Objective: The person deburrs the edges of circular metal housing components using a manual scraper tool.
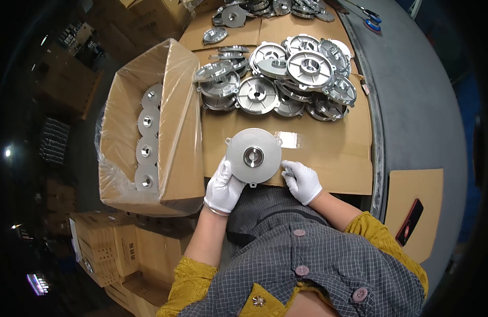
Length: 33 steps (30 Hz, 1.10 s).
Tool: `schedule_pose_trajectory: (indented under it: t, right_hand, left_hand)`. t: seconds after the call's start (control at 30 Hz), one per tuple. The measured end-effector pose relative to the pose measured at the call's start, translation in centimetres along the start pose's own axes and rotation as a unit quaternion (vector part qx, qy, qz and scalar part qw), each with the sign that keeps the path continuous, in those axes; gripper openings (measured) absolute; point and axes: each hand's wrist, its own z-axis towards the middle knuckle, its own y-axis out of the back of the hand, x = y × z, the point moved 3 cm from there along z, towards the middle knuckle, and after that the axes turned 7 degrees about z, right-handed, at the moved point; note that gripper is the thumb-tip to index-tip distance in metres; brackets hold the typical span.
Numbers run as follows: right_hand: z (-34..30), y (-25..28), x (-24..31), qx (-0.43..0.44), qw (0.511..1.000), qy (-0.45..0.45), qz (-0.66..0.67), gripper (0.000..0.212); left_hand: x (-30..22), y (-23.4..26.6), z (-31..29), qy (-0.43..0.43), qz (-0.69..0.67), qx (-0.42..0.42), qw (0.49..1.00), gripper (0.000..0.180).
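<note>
In front of my body, my left hand in a white glove grips a round grey metal end cover by its lower left edge. The cover's flat face is turned up, with a raised bored hub in the middle and small lugs on its rim. Beside the cover's lower right edge is my right hand, also gloved. Its fingers are curled closed close to the rim; whatever they may hold is hidden. Beyond the held cover lies a heap of similar metal covers, some showing their ribbed inner side.
At left stands an open carton lined with clear plastic, holding a row of covers. More covers lie at the far end of the cardboard-covered table. A phone rests on cardboard at right. Smaller cartons sit low at left.
</note>
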Motion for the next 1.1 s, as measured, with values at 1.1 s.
schedule_pose_trajectory:
  t: [1.1]
  right_hand:
    - [-3.6, 7.5, -5.2, -0.084, 0.931, -0.336, 0.112, 0.032]
  left_hand:
    - [7.9, -0.9, 2.1, 0.174, 0.112, 0.064, 0.976, 0.054]
